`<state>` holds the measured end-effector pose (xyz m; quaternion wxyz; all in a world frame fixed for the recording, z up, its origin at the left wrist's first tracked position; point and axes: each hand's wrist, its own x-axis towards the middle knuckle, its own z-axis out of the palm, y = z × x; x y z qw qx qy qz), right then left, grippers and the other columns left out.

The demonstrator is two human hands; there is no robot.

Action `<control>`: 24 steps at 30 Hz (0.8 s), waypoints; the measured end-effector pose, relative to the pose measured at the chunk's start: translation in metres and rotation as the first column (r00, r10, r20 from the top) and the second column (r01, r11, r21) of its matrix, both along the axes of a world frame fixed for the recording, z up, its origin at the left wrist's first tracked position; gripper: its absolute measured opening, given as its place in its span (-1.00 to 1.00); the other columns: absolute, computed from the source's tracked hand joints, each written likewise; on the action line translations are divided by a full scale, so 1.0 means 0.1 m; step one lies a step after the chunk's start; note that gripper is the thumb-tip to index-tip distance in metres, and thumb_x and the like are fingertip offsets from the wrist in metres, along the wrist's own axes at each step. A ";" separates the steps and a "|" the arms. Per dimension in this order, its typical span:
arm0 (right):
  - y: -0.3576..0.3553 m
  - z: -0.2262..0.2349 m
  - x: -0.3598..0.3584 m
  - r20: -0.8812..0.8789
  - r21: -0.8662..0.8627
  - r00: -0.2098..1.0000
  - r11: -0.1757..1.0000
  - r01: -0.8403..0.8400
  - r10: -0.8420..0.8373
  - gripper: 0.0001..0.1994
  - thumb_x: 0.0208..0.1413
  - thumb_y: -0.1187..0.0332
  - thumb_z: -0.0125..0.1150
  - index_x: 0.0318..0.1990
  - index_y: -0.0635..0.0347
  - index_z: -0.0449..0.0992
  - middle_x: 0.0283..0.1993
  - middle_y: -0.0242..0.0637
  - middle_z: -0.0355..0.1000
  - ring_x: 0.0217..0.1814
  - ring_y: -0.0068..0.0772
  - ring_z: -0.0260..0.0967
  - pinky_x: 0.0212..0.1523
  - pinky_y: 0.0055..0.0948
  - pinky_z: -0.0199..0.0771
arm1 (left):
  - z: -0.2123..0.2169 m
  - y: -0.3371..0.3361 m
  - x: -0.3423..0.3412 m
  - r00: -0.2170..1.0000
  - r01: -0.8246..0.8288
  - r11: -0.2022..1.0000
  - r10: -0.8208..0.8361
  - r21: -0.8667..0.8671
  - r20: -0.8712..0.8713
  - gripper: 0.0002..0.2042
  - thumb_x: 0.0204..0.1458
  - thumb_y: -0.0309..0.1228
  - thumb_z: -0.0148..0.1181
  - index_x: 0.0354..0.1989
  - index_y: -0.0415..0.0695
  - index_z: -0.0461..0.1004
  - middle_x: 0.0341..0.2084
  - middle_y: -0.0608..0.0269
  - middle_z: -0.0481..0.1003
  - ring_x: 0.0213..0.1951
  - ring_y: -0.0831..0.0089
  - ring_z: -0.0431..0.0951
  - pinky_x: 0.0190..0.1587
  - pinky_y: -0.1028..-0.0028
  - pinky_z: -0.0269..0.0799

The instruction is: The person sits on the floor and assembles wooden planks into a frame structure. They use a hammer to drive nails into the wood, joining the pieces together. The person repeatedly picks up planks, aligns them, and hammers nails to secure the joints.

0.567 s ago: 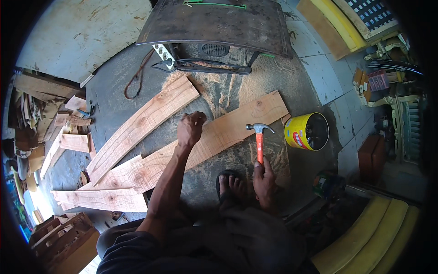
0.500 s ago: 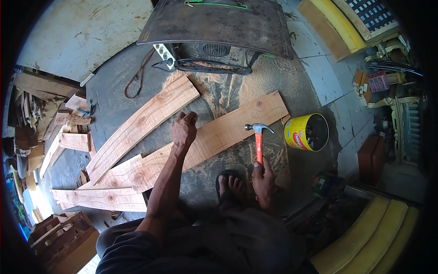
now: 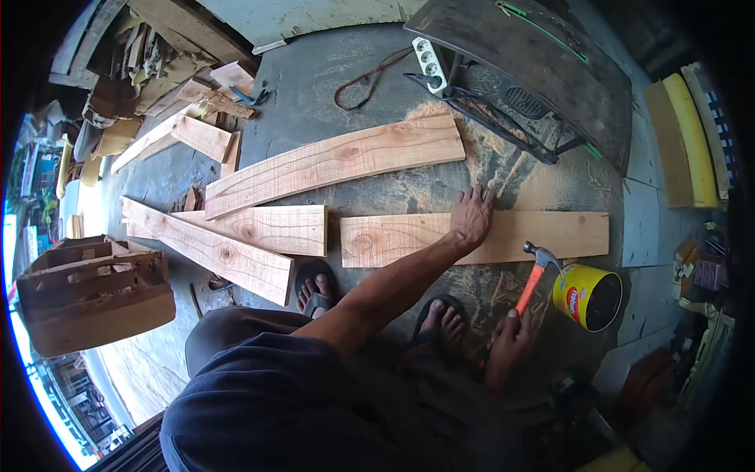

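A long wooden plank lies flat, a bucket beside its right end. Across its middle rests my left hand, fingers stretched past the far edge, gripping nothing that I can see. My right hand is closed around the orange handle of a claw hammer. The hammer's head is over the plank's near edge, beside the yellow bucket. Farther off, a second plank lies at a slant. To the left, a shorter plank is partly under another slanted plank.
A dark metal-topped table with a black cable and a white power strip stands at the back right. Wood scraps are piled at the far left. A worn wooden box sits left of my knee. Sawdust covers part of the floor.
My view has swung left. My left hand has gone from closed to stretched out on the plank. A gap now shows between that plank and the shorter one; earlier they met.
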<state>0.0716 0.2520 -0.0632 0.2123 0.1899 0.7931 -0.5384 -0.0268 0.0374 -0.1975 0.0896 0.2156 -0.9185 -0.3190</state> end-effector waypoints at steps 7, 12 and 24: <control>0.10 -0.07 -0.07 -0.008 -0.110 1.000 0.994 0.018 -0.019 -0.69 0.40 0.23 0.05 0.17 0.16 0.40 -0.55 -0.55 0.19 -0.64 -0.75 0.10 -0.65 -0.62 0.11 | -0.60 -0.26 0.60 0.954 0.160 0.976 -0.192 -0.151 -0.229 -0.76 0.03 -0.47 0.16 -0.11 -0.20 0.42 -0.21 -0.04 0.40 -0.10 -0.02 0.42 -0.02 0.08 0.36; 0.14 -0.14 -0.15 -0.065 -0.114 0.997 0.993 0.022 -0.029 -0.79 0.40 0.27 0.03 0.06 0.12 0.41 -0.57 -0.54 0.19 -0.69 -0.74 0.08 -0.71 -0.61 0.09 | -0.60 -0.47 0.91 0.971 0.142 0.985 -0.158 -0.101 -0.180 -0.81 0.07 -0.43 0.13 -0.13 -0.13 0.46 -0.18 0.03 0.41 -0.09 0.01 0.41 -0.01 0.09 0.32; 0.19 -0.28 -0.09 -0.007 -0.117 1.000 0.993 0.002 -0.003 -0.72 0.39 0.26 0.07 0.15 0.14 0.45 -0.55 -0.55 0.24 -0.61 -0.74 0.17 -0.61 -0.62 0.19 | -0.05 -0.08 -0.06 0.998 -0.067 0.852 0.047 0.520 0.052 -0.77 0.20 -0.23 0.17 -0.12 -0.01 0.68 -0.28 0.09 0.67 -0.21 0.21 0.68 -0.13 0.31 0.54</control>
